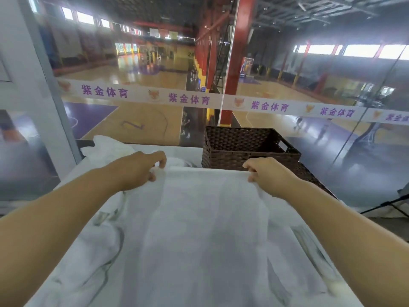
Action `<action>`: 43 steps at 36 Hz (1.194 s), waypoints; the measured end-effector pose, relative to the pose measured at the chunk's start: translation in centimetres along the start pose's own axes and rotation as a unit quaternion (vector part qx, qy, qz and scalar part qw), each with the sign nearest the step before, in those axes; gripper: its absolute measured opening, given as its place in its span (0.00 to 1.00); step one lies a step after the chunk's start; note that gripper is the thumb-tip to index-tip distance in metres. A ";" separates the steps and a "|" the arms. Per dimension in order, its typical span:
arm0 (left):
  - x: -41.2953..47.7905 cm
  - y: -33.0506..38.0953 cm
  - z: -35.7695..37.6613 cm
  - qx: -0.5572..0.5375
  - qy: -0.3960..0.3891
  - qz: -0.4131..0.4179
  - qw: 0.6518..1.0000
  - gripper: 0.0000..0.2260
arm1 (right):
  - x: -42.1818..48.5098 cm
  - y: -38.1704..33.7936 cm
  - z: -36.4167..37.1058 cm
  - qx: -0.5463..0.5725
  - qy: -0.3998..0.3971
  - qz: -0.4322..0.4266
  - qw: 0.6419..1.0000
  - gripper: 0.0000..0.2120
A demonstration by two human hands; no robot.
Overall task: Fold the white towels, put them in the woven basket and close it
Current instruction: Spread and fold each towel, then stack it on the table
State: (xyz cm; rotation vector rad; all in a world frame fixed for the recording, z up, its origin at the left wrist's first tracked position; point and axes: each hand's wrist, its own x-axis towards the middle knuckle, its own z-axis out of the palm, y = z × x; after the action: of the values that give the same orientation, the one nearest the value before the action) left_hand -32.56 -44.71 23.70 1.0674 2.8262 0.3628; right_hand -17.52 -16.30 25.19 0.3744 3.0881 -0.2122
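A white towel [199,229] lies spread flat across the table in front of me. My left hand [141,168] pinches its far left corner. My right hand [269,173] pinches its far right corner, so the far edge is pulled straight between the two hands. The dark brown woven basket [247,147] stands open just beyond my right hand at the table's far right. Its inside looks empty from here. A dark woven panel [309,176], perhaps the lid, lies to the right of the basket, partly hidden by my right arm.
More crumpled white towels [104,147] are heaped at the far left of the table, and others lie under the spread one on the left [88,251]. A glass wall with a printed white band [199,99] rises right behind the table.
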 end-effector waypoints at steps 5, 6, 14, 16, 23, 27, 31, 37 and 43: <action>0.4 0.6 -0.9 0.076 0.153 0.039 0.985 0.12 | 1.1 1.1 0.3 -0.052 0.116 -0.028 0.992 0.12; 0.2 0.7 -0.9 0.093 0.171 0.054 0.979 0.10 | 0.7 1.3 0.2 -0.038 0.126 -0.027 0.991 0.12; -4.0 0.6 3.5 0.113 0.118 0.073 0.984 0.07 | -3.9 3.0 3.7 -0.029 0.087 -0.070 0.993 0.09; -5.3 0.4 6.2 0.123 0.075 0.064 0.987 0.09 | -5.0 3.4 6.3 -0.029 0.042 -0.083 0.995 0.09; -10.3 -0.1 17.1 0.063 -0.206 0.026 0.976 0.10 | -9.3 3.4 16.2 0.013 -0.202 -0.047 0.978 0.08; -12.2 0.0 20.8 0.001 -0.298 0.012 0.955 0.07 | -10.7 3.1 20.3 0.042 -0.315 -0.046 0.947 0.07; -12.0 -0.4 22.5 -0.018 -0.322 0.001 0.946 0.06 | -10.3 2.9 21.9 0.039 -0.345 -0.028 0.937 0.09; -8.8 -1.4 23.1 0.009 -0.241 -0.046 0.969 0.09 | -7.3 2.6 22.3 0.007 -0.253 0.045 0.966 0.07; -4.1 -2.7 25.2 0.031 -0.215 -0.050 0.975 0.14 | -4.1 1.9 23.4 -0.042 -0.174 0.091 0.980 0.10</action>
State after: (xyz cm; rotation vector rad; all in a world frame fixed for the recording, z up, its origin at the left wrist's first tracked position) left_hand -26.79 -44.73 -1.33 0.8813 2.5007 0.0271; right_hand -12.89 -18.68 1.90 0.5465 2.6913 -0.1261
